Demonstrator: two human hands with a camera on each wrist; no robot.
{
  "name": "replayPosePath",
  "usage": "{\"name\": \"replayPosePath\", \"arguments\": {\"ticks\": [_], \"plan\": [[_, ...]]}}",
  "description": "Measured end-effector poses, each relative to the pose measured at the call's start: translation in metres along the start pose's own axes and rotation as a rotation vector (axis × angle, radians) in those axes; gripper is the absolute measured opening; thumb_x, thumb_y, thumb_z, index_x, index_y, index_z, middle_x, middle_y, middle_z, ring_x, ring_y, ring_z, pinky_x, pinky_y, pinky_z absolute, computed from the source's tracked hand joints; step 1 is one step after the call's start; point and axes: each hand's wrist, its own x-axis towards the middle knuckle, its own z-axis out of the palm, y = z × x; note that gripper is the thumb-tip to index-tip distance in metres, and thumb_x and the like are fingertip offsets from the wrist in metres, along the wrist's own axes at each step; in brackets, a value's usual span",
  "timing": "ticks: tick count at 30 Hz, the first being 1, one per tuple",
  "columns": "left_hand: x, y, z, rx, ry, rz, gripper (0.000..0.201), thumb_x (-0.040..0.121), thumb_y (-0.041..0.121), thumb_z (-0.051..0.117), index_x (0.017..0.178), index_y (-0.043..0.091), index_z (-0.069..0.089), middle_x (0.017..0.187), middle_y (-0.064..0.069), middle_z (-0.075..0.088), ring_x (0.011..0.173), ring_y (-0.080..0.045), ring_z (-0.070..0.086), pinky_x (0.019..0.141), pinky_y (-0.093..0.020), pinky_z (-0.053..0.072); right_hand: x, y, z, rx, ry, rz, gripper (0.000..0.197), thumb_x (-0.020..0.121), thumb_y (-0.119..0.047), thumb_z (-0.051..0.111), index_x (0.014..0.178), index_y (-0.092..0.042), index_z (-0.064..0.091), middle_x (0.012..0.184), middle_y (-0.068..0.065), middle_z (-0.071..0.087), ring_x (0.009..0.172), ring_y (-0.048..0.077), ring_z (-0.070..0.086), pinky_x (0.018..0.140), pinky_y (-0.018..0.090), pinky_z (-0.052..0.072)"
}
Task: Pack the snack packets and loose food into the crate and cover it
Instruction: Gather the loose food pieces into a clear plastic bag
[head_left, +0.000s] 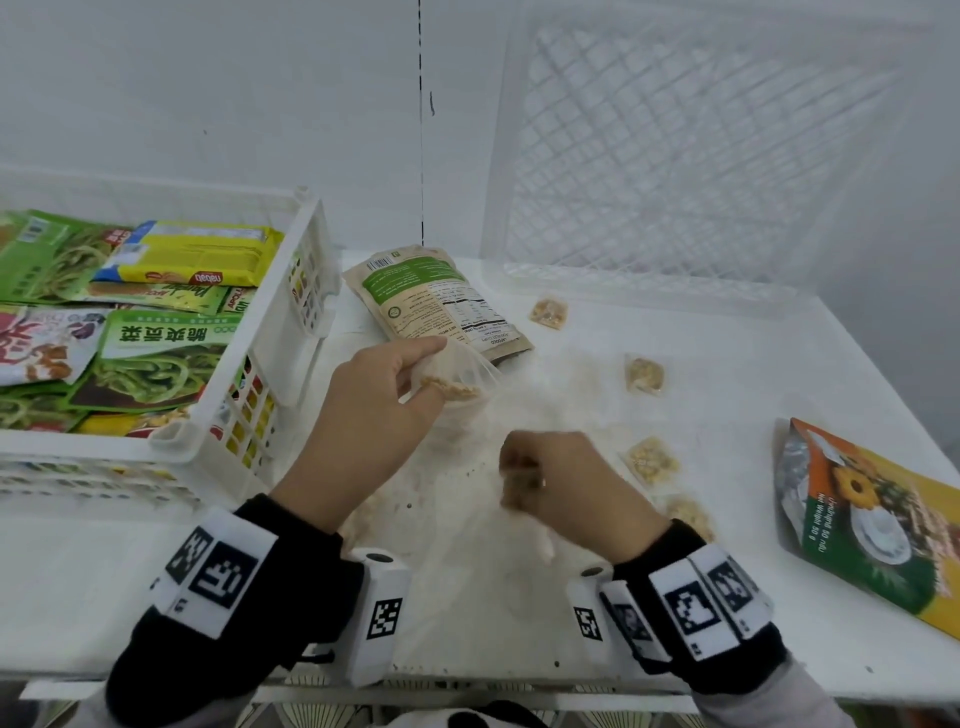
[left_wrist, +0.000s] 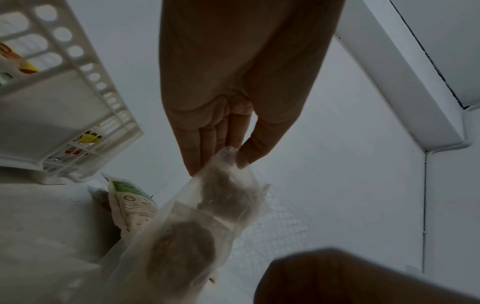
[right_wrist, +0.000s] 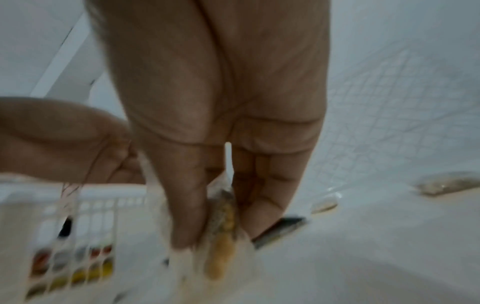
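While hands (head_left: 363, 400) (head_left: 566, 483) work, beige pouch (head_left: 436, 304) beside crate (head_left: 291, 332).

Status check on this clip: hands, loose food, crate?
Left hand pinches clear plastic bag open. Right hand grips small snack piece. White slatted crate partly packed, uncovered. Small wrapped snack pieces left on table.

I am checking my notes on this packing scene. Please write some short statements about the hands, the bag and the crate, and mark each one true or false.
1. The left hand pinches a clear plastic bag. True.
2. The right hand is empty. False: it holds a small snack piece.
3. The white crate is empty. False: it holds snack packets.
4. The lattice lid covers the crate. False: it leans against the wall.
5. Small wrapped pieces lie on the table. True.
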Motion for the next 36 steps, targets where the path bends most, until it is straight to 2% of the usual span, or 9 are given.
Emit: {"name": "replayPosePath", "arguments": {"ticks": [5,9,12,17,23,26,29,31,36], "plan": [[0.002,0.000,0.001,-0.009,-0.013,-0.020,0.046,0.085,0.002,0.057,0.128,0.018,0.057,0.127,0.002,0.059,0.113,-0.003,0.057,0.093,-0.013,0.042,-0.004,-0.014,-0.041,0.442,0.633,-0.106,0.021,0.079,-0.010,0.072,0.086,-0.029,0.066,0.088,-0.004,0.069,0.081,0.003,0.062,0.063,0.014,0.052],[0.003,0.002,0.003,-0.037,-0.019,-0.036,0.047,0.082,0.001,0.058,0.127,0.017,0.058,0.123,0.001,0.063,0.108,-0.001,0.060,0.094,-0.016,0.046,0.002,-0.037,-0.043,0.529,0.780,-0.300,0.018,0.079,-0.010,0.072,0.092,-0.021,0.066,0.090,-0.006,0.067,0.085,0.004,0.063,0.064,0.019,0.056],[0.003,0.004,0.005,-0.068,-0.024,-0.038,0.045,0.081,0.001,0.058,0.124,0.014,0.060,0.121,-0.002,0.065,0.108,-0.004,0.061,0.099,-0.029,0.047,0.014,-0.048,-0.031,0.364,0.744,-0.381,0.008,0.080,-0.003,0.072,0.084,-0.006,0.066,0.083,0.001,0.066,0.080,0.011,0.063,0.066,0.028,0.057],[0.003,0.005,0.008,-0.100,-0.016,-0.051,0.045,0.080,0.003,0.060,0.124,0.016,0.060,0.121,0.001,0.063,0.106,0.000,0.060,0.097,-0.025,0.047,0.023,-0.048,-0.020,0.049,0.647,-0.436,0.005,0.074,0.002,0.071,0.076,-0.003,0.073,0.077,0.007,0.070,0.076,0.027,0.064,0.070,0.035,0.051],[0.006,0.006,0.004,-0.168,-0.058,-0.101,0.048,0.074,0.005,0.064,0.120,0.017,0.062,0.122,0.002,0.064,0.109,0.001,0.060,0.099,-0.026,0.046,0.016,-0.042,-0.022,-0.198,0.177,-0.359,0.029,0.079,-0.022,0.062,0.103,-0.006,0.066,0.110,0.010,0.060,0.104,0.026,0.054,0.082,0.038,0.051],[0.006,0.008,0.004,-0.200,-0.088,-0.112,0.052,0.076,-0.008,0.058,0.123,0.013,0.060,0.123,-0.001,0.063,0.110,-0.001,0.060,0.099,-0.030,0.047,0.018,-0.043,-0.019,-0.359,0.193,-0.332,0.030,0.077,-0.025,0.072,0.100,-0.009,0.065,0.110,0.009,0.052,0.101,0.025,0.050,0.069,0.035,0.052],[0.006,0.009,0.007,-0.241,-0.114,-0.106,0.056,0.074,-0.014,0.052,0.124,0.010,0.058,0.123,-0.002,0.063,0.106,0.001,0.061,0.089,-0.020,0.051,0.022,-0.044,-0.017,-0.383,0.262,-0.349,0.005,0.081,-0.011,0.067,0.085,-0.008,0.068,0.089,0.006,0.054,0.085,0.023,0.050,0.057,0.033,0.047],[0.005,0.009,0.007,-0.279,-0.126,-0.091,0.057,0.074,-0.016,0.052,0.124,0.011,0.058,0.120,-0.001,0.064,0.101,0.007,0.061,0.076,-0.011,0.050,0.025,-0.041,-0.017,-0.423,0.228,-0.342,0.010,0.084,-0.006,0.061,0.090,-0.011,0.068,0.086,0.004,0.057,0.082,0.023,0.051,0.060,0.036,0.046],[0.003,-0.001,0.004,-0.274,-0.214,-0.041,0.082,0.064,0.000,0.070,0.134,0.030,0.039,0.123,0.004,0.057,0.117,0.004,0.052,0.091,-0.003,0.040,0.029,-0.034,-0.027,-0.350,0.146,-0.293,0.021,0.087,-0.003,0.046,0.105,-0.014,0.052,0.087,0.005,0.065,0.077,0.029,0.058,0.063,0.035,0.041]]}}
